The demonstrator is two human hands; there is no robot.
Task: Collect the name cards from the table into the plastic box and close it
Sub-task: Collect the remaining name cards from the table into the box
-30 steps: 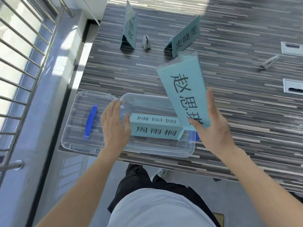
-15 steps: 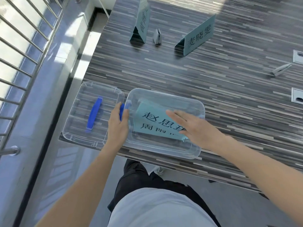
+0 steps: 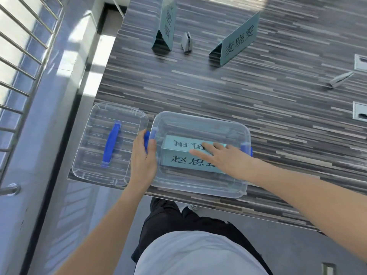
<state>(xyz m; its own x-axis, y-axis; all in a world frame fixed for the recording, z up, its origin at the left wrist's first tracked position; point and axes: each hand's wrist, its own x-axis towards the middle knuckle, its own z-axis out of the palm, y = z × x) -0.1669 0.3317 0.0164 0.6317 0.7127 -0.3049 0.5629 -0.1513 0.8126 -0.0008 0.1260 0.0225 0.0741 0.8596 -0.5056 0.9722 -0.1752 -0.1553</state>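
Head view: left hand (image 3: pixel 143 155) grips clear plastic box (image 3: pixel 198 187); right hand (image 3: pixel 224 157) flat on folded card (image 3: pixel 184 159).

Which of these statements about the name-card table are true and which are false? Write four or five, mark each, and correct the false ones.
1. The lid lies on the table to the left of the plastic box. True.
2. The right hand rests with straight fingers on the teal name card in the box. True.
3. The left hand is lifting the lid by its blue handle. False: it holds the left end of the box, by the blue latch.
4. Every name card is already in the box. False: two teal name cards stand at the far side of the table.
5. The box is closed. False: it is open.
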